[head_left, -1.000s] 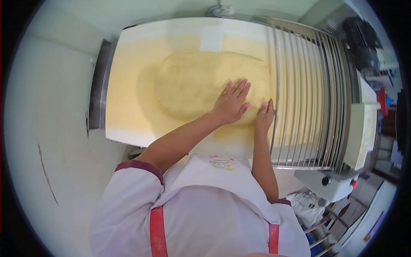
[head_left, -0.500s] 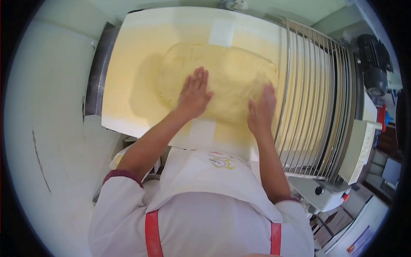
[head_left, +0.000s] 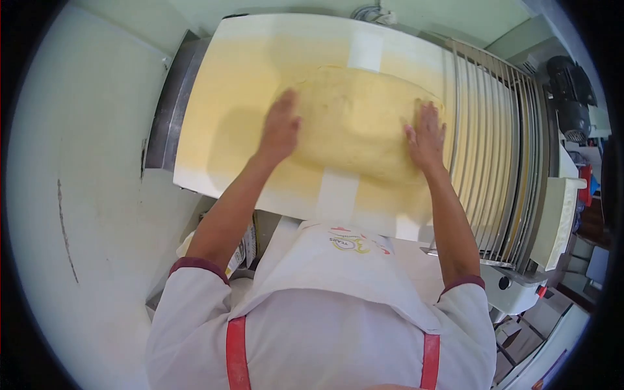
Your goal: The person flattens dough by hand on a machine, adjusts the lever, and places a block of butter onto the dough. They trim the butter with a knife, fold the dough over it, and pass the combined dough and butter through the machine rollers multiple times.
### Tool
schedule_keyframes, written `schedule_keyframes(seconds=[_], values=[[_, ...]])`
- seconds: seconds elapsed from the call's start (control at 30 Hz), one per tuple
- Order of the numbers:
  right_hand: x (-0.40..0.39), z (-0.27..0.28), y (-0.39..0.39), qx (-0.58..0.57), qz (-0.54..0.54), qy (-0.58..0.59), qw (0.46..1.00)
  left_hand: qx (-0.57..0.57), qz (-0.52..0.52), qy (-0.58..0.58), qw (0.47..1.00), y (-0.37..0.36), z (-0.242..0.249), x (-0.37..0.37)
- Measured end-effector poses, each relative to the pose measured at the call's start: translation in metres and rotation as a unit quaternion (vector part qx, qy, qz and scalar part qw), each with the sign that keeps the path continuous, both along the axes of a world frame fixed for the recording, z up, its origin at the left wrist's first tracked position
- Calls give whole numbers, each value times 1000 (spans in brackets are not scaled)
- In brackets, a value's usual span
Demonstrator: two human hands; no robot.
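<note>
A broad slab of pale yellow dough lies on the white and yellow belt of a machine. At the dough's left edge is my left hand, its fingers blurred but stretched out. My right hand rests with spread fingers on the right end of the dough, close to the metal bars. Neither hand is wrapped round anything.
A guard of metal bars stands over the belt on the right, with a black motor beyond it. A metal plate borders the belt's left end. Below the belt, at left, a bag shows partly.
My left hand has gone from the dough's top to its left edge. My right hand now lies on the right end. The whole view has shifted, with the belt further right.
</note>
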State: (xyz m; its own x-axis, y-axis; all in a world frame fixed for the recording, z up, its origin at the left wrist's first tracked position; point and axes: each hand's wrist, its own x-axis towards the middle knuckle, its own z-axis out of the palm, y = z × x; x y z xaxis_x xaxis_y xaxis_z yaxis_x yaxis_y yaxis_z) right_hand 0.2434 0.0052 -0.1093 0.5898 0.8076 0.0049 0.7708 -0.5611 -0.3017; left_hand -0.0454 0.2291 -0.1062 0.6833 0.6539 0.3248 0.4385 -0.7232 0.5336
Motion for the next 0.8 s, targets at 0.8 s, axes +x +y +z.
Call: schedule_keyframes(seconds=[0.8], values=[[-66,-14,-32,-25,-126,-118,985,-626,132,-88,763,-49,-24,-34]])
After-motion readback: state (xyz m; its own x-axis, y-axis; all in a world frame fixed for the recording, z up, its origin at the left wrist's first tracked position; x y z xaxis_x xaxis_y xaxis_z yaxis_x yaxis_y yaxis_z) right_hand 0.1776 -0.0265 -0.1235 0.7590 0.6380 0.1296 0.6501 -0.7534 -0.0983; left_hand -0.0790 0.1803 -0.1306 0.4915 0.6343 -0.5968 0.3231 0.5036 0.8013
